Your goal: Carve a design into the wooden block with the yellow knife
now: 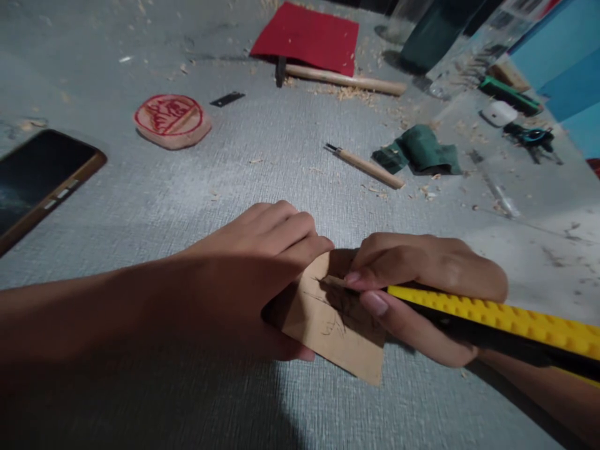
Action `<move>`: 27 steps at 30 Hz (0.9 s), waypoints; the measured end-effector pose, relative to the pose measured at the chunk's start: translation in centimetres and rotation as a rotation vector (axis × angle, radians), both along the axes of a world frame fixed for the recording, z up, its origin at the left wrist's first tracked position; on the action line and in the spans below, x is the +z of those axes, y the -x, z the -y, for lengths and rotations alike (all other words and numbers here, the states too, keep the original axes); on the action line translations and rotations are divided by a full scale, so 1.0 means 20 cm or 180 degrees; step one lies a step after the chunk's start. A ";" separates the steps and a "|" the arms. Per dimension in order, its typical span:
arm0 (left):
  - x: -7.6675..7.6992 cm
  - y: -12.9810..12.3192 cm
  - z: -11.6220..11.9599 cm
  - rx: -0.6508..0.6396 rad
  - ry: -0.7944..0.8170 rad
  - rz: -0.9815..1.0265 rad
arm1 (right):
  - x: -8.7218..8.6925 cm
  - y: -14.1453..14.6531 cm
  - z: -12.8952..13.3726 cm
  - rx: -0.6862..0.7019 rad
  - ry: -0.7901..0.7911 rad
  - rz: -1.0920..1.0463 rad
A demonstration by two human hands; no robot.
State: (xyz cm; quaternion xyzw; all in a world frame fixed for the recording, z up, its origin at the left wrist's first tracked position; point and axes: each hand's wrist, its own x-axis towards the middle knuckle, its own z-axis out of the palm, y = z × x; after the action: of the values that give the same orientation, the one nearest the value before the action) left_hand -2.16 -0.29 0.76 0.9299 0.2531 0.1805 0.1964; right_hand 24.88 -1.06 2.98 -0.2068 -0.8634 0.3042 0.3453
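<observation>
My left hand (276, 262) is closed around the left side of a small flat piece of wood (349, 340) with pencil-like lines drawn on its face. In my right hand (422, 275) is a yellow and black utility knife (487, 319), held like a pen. Its blade tip points left and meets the upper part of the wood's face, near the drawn lines. The fingers of my right hand lie close to the wood's right edge. The far ends of my left fingers are hidden behind the wood.
A carving gouge (368, 167) and crumpled green sandpaper (429, 150) lie beyond my hands. Farther back are a hammer (342, 78), red sheet (312, 37), loose blade (227, 99) and round carved wood piece (173, 122). A phone (44, 175) is at left, keys (534, 139) at right.
</observation>
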 end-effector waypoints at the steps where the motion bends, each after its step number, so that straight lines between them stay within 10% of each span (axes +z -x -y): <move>1: 0.00 0.00 0.00 -0.0005 -0.0005 0.0005 | 0.00 0.00 0.00 0.0021 -0.0032 0.0018; 27: 0.00 0.00 0.00 -0.0017 0.0076 -0.0034 | -0.01 0.01 -0.02 0.0102 -0.0020 -0.0096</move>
State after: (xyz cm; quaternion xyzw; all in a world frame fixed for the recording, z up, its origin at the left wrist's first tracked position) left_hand -2.23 -0.20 0.74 0.9292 0.2538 0.1720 0.2066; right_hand 24.73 -0.66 2.83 -0.1872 -0.8623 0.3101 0.3540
